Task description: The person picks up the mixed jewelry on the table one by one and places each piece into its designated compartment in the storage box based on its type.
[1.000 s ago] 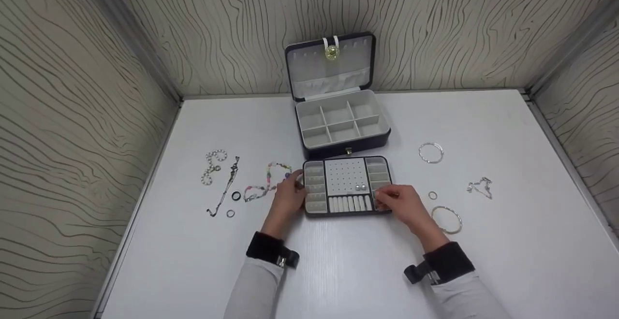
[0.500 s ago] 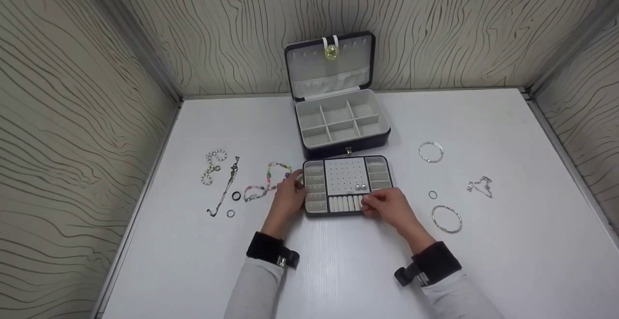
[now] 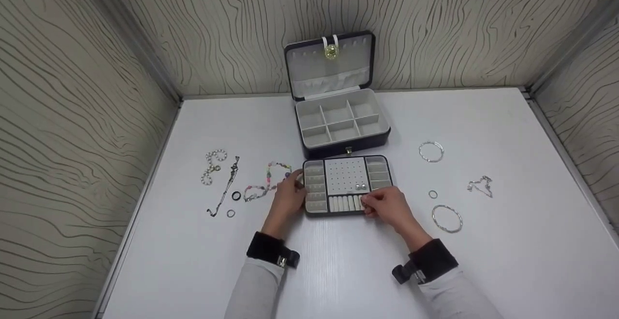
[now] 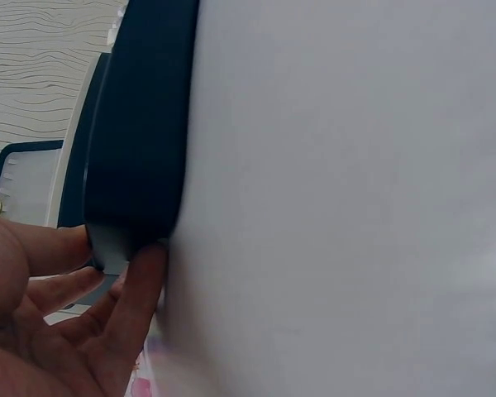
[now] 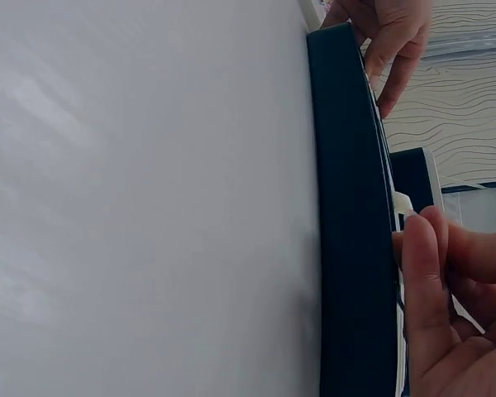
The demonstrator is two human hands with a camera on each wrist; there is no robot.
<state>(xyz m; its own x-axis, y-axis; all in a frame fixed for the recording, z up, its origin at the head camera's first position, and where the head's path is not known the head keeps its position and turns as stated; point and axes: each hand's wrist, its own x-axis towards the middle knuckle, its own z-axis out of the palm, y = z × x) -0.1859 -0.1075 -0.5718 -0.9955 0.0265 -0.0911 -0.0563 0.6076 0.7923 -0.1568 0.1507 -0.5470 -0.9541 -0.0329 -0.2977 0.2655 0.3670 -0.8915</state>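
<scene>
Left hand (image 3: 288, 195) grips the tray (image 3: 329, 214) before an open box (image 3: 333, 150); right hand (image 3: 390, 208) bunches its fingers at the ring rolls (image 3: 344, 204) — contents unclear. Earrings (image 3: 361, 187) look stowed; rings (image 3: 236, 199) and bracelets (image 3: 269, 180) await on the surface (image 3: 338, 266).

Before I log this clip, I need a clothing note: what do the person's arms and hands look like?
The left sleeve and right sleeve are long and light grey. The left wristband and right wristband are wide and black, each with a small dark camera and a silvery fitting. The left hand and right hand are ungloved.
</scene>
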